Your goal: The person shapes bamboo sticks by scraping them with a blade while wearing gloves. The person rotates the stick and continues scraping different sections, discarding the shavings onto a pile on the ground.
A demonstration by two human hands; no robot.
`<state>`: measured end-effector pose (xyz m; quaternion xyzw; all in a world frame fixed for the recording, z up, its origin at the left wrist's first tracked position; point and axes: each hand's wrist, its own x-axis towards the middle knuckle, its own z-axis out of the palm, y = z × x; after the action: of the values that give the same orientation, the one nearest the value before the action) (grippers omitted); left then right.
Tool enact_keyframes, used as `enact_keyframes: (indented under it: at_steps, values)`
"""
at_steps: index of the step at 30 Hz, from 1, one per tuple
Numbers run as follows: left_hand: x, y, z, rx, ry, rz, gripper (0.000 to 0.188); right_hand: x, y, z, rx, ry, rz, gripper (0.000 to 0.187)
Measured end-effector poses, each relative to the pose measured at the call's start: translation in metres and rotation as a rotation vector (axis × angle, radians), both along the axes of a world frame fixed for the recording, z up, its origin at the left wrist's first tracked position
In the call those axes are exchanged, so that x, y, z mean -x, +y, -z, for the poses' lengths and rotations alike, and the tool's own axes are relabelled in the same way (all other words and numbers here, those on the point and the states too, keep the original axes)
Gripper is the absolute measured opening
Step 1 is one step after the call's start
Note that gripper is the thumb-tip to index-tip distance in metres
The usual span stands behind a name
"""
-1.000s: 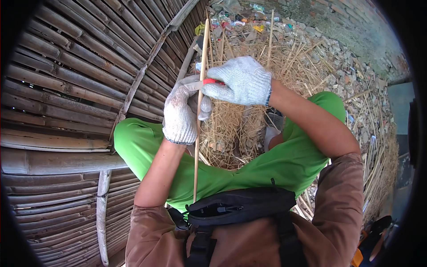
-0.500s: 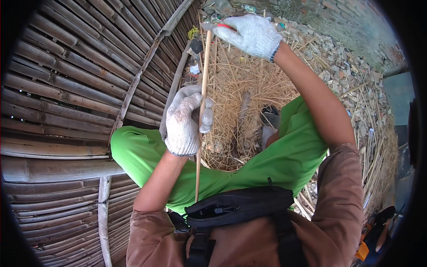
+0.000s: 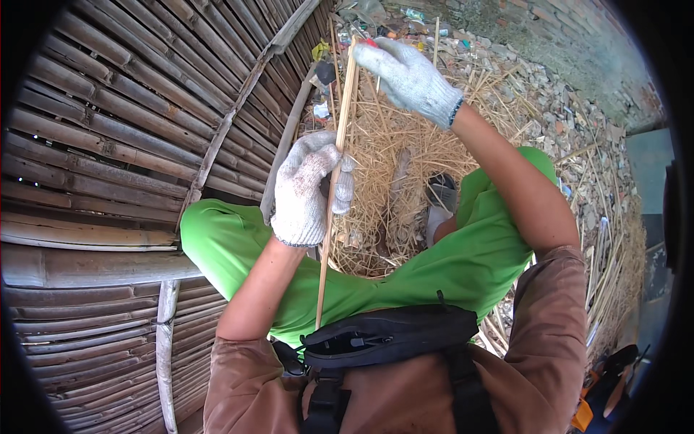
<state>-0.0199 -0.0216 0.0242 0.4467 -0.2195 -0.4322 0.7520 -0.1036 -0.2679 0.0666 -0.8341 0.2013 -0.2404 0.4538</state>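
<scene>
My left hand [image 3: 302, 189], in a stained white knit glove, is closed round the middle of a long, thin bamboo strip [image 3: 348, 98]. The strip slants from its far end down to the black bag at my waist. In a white glove too, my right hand [image 3: 418, 78] grips a small knife [image 3: 371, 43] at the strip's far tip. Only a bit of the knife's red handle shows; the glove covers most of it, and the blade is hard to make out.
Straw-like shavings [image 3: 412, 141] cover the ground between my green-trousered legs. A slatted bamboo wall [image 3: 123, 130] rises at left. Rubble and litter [image 3: 557, 119] lie along a brick wall [image 3: 578, 32] at the far right. The open black waist bag [image 3: 394, 334] rests on my lap.
My right hand has come slightly nearer and turned, with the knife at the strip's tip. The strip's far end has tilted a little to the right, my left hand still round it.
</scene>
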Motion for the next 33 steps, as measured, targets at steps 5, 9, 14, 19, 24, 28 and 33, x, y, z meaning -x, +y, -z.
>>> enact_keyframes:
  at_steps: [5,9,14,19,24,28,33]
  values:
    - [0.008,-0.006,-0.017,-0.059,-0.083,0.083,0.034,0.003,0.005,-0.022,-0.410,-0.073,-0.169,0.045]
    - [0.026,0.025,-0.029,-0.195,-0.133,0.270,0.041,0.012,-0.043,-0.043,-0.279,-0.207,0.006,0.054]
    - [0.049,0.065,0.005,-0.288,-0.161,0.401,0.040,0.039,-0.105,-0.040,0.066,-0.023,0.266,0.070]
    - [0.067,0.048,0.025,-0.480,-0.285,0.387,0.042,0.095,-0.094,0.060,0.368,0.102,0.368,0.078]
    - [0.066,0.045,0.026,-0.684,-0.349,0.337,0.037,0.128,0.019,0.085,0.254,0.296,0.108,0.052]
    - [0.068,0.048,0.021,-0.758,-0.468,0.324,0.037,0.129,0.050,0.122,0.341,0.228,0.055,0.035]
    - [0.064,0.066,0.009,-0.819,-0.543,0.316,0.042,0.117,0.067,0.136,0.501,0.034,0.110,0.028]
